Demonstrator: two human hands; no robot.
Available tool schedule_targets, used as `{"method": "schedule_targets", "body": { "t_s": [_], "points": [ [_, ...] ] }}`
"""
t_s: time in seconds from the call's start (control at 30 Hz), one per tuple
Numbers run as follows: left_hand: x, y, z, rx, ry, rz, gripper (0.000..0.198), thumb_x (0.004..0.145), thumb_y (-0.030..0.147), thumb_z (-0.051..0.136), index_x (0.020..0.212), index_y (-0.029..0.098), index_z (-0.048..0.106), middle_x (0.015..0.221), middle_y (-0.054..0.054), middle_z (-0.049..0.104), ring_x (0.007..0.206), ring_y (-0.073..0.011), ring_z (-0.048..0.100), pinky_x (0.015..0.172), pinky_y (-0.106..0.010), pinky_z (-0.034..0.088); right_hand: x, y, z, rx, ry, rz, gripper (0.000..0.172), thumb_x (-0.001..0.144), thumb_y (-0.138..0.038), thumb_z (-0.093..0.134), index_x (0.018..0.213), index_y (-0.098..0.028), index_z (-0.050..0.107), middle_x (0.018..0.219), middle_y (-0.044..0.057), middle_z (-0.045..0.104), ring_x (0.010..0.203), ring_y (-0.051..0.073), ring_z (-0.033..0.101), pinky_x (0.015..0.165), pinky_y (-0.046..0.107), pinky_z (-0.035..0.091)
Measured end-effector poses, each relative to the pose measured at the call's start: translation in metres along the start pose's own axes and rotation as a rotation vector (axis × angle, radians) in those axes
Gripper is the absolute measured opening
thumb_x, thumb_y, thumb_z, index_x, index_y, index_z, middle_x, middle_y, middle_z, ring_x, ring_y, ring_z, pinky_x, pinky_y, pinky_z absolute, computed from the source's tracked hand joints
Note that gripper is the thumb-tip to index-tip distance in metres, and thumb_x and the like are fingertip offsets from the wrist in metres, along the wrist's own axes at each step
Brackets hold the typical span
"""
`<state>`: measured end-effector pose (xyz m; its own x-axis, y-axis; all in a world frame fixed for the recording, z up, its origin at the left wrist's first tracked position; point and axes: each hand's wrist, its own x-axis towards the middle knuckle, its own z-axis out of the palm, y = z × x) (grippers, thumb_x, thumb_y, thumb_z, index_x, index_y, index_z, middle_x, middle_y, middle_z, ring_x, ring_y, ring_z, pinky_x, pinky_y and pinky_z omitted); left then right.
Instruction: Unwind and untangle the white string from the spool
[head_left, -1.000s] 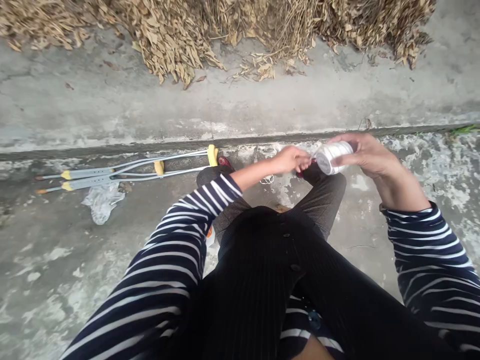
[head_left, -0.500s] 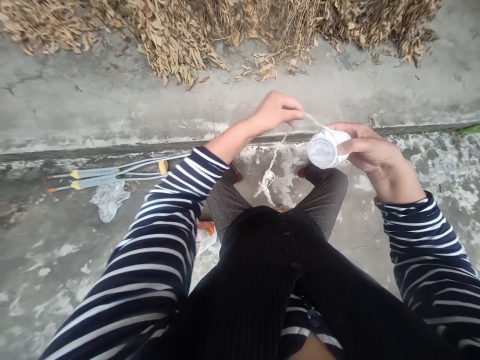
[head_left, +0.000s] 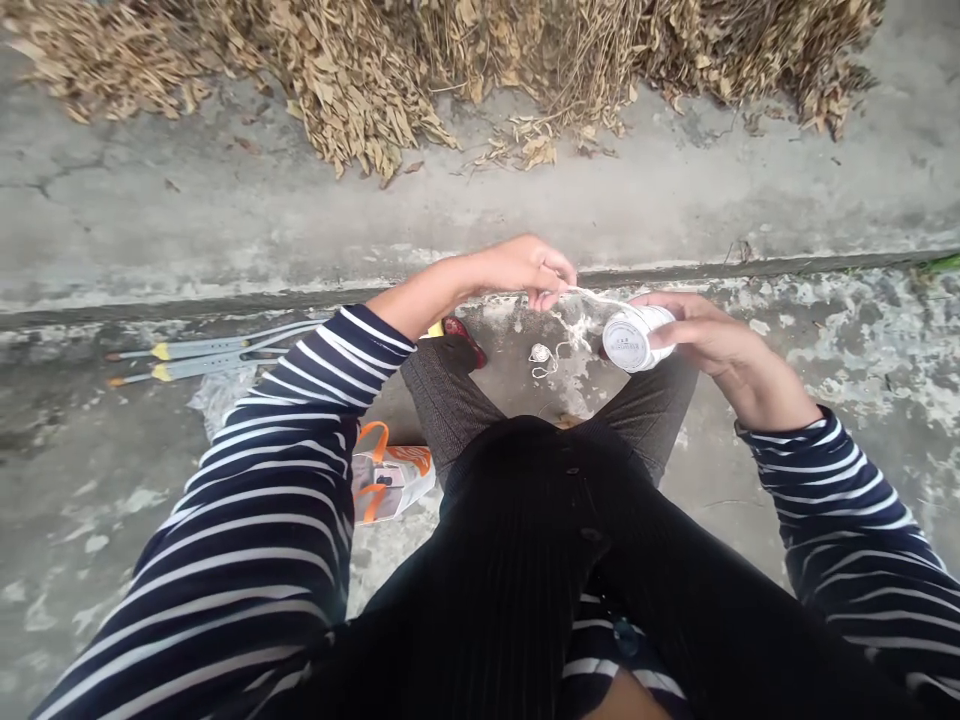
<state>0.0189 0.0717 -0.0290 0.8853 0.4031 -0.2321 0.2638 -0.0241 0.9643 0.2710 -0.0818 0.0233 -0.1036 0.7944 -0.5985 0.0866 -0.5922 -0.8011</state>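
Observation:
My right hand [head_left: 712, 340] is wrapped round a white spool of cord [head_left: 637, 335], its round labelled end turned toward me. From the spool a white cord [head_left: 596, 295] runs leftward to my left hand [head_left: 536, 272], whose fingers are pinched on it. Below the hands, a small ball of the white cord [head_left: 540, 353] with a loose loop appears between my knees. Some cord strands [head_left: 577, 330] hang between the two hands; how they join the ball is hard to make out.
Crutches [head_left: 202, 355] lie on the ground at the left beside a crumpled clear plastic bag [head_left: 225, 395]. A white bag with orange handles [head_left: 394, 485] stands by my left leg. Dry leaves [head_left: 360, 110] cover the far side of a concrete ledge [head_left: 300, 225].
My left hand has moved down and to the left, still pinching the cord. The spool in my right hand has come slightly lower. The hanging cord bundle has shifted and spread out.

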Motion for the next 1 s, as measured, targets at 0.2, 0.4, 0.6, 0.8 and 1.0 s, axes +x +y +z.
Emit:
{"method": "schedule_targets", "body": {
  "t_s": [0.2,0.4,0.6,0.8,1.0],
  "points": [
    [0.016,0.020,0.003,-0.011,0.145,0.073,0.018,0.087,0.027,0.079,0.087,0.009,0.078,0.080,-0.009,0.076,0.078,-0.0155,0.073,0.075,-0.030,0.058,-0.002,-0.012,0.006,-0.046,-0.065,-0.037,0.047,0.048,-0.018,0.090,0.092,-0.022,0.077,0.081,0.001,0.073,0.070,0.015,0.065,0.063,0.027,0.059],
    [0.004,0.008,0.001,0.018,0.030,0.046,0.024,0.084,0.037,0.084,0.079,0.014,0.079,0.066,-0.007,0.069,0.062,-0.0128,0.066,0.067,-0.029,0.055,-0.005,-0.007,-0.005,-0.092,-0.011,-0.024,0.044,0.050,-0.020,0.089,0.092,-0.024,0.076,0.082,0.001,0.072,0.072,0.016,0.064,0.063,0.028,0.058],
    [-0.014,0.007,-0.006,0.073,-0.143,-0.005,0.021,0.080,0.032,0.083,0.096,0.020,0.086,0.058,-0.002,0.065,0.052,-0.0117,0.058,0.060,-0.029,0.049,0.006,0.000,-0.017,-0.113,-0.023,0.021,0.042,0.048,-0.020,0.088,0.088,-0.021,0.077,0.079,0.002,0.072,0.069,0.017,0.065,0.059,0.028,0.057],
    [-0.031,0.030,0.017,0.146,-0.226,-0.087,0.014,0.080,0.032,0.083,0.088,0.021,0.086,0.053,-0.001,0.061,0.053,-0.0131,0.057,0.063,-0.030,0.050,0.016,0.008,-0.028,-0.172,-0.015,0.015,0.037,0.051,-0.018,0.088,0.087,-0.022,0.079,0.080,0.002,0.071,0.072,0.016,0.065,0.063,0.027,0.058],
    [-0.033,0.039,0.022,-0.054,-0.156,-0.047,0.017,0.085,0.030,0.077,0.078,0.014,0.080,0.076,-0.008,0.075,0.069,-0.0145,0.069,0.069,-0.028,0.054,0.016,0.009,-0.025,-0.326,-0.004,-0.042,0.037,0.051,-0.021,0.088,0.087,-0.024,0.079,0.086,0.002,0.070,0.079,0.018,0.062,0.065,0.028,0.054]
  ]
}}
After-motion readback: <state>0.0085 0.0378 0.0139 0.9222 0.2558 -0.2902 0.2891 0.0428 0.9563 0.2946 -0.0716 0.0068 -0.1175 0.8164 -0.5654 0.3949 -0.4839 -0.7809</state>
